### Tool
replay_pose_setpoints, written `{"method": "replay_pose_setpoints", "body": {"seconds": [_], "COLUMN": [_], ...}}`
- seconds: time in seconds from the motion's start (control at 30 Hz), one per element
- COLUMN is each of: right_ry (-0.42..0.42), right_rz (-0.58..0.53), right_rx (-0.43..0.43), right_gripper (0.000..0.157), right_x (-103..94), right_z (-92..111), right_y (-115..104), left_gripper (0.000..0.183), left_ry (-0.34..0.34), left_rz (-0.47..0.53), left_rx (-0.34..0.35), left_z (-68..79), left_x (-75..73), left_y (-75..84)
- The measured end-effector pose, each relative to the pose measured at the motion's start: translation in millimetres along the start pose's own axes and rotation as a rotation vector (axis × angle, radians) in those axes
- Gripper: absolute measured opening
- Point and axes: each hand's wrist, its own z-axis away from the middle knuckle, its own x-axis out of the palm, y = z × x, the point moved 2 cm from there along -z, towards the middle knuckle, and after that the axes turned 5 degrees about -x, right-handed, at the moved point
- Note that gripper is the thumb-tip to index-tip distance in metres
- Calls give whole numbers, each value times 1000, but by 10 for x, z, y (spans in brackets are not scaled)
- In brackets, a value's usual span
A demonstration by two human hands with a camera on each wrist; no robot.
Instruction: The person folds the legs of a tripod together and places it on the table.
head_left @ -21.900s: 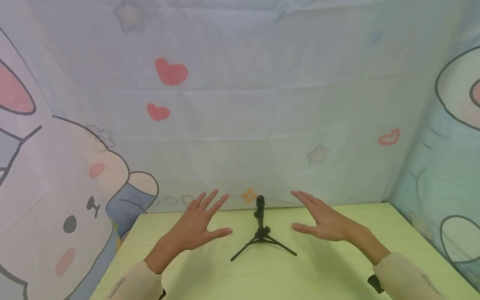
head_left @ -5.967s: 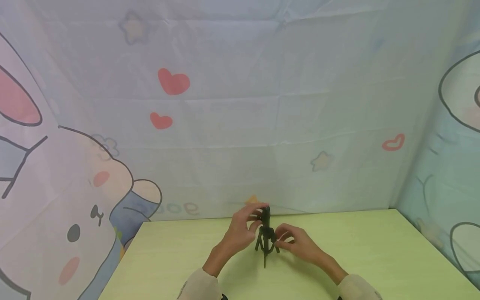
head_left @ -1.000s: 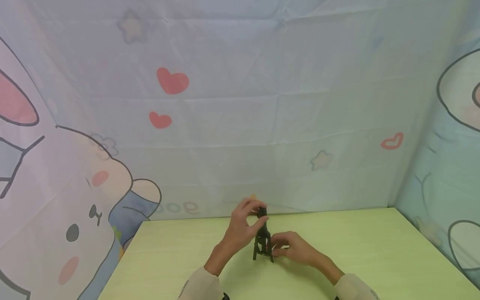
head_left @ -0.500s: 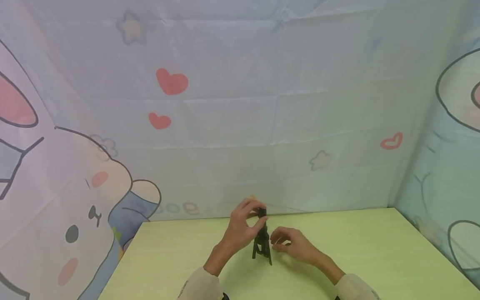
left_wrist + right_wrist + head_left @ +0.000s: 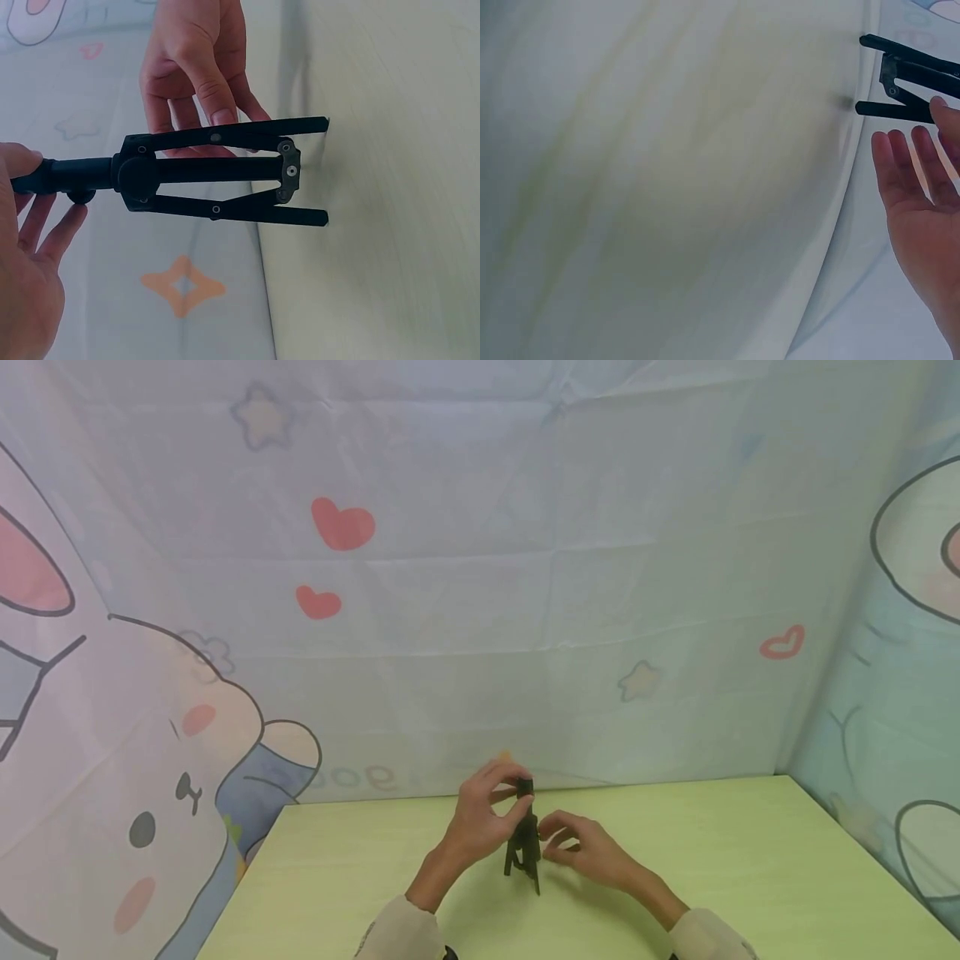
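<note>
A small black tabletop tripod (image 5: 527, 839) stands upright on the table, its legs drawn in close to the centre column. My left hand (image 5: 480, 817) grips the top of its column between thumb and fingers. The left wrist view shows the tripod (image 5: 217, 169) side-on, with a round knob (image 5: 81, 196) near the left fingers. My right hand (image 5: 592, 852) is at the right of the legs, fingers loosely bent. In the left wrist view, the right hand's (image 5: 199, 67) thumb tip is by one leg and its fingers pass behind; contact is unclear.
The pale yellow-green table (image 5: 675, 835) spreads around the tripod. Behind it hangs a pale cloth (image 5: 555, 593) printed with hearts and stars. A printed rabbit (image 5: 135, 793) covers the left side, and another printed cloth (image 5: 885, 718) bounds the right.
Earlier the tripod stood alone with legs spread wide; the legs are now folded in. Over the last second the tripod turned slightly, and the right hand lifted a little while the left kept hold.
</note>
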Motion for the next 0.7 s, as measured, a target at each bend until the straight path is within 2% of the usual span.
{"method": "replay_pose_setpoints", "body": {"seconds": [0.23, 0.57, 0.7], "right_ry": [-34, -38, -50], "right_rz": [-31, -23, -33], "right_rx": [-35, -2, -17], "right_gripper": [26, 22, 22], "right_x": [27, 31, 26], "right_z": [-7, -3, -11], "right_y": [-9, -37, -16], "left_gripper": [34, 36, 35], "left_ry": [-4, -21, -32], "left_rz": [37, 32, 31], "left_rx": [28, -64, -72], "left_z": [2, 30, 29], "left_x": [14, -13, -19], "left_y": [-3, 21, 8]}}
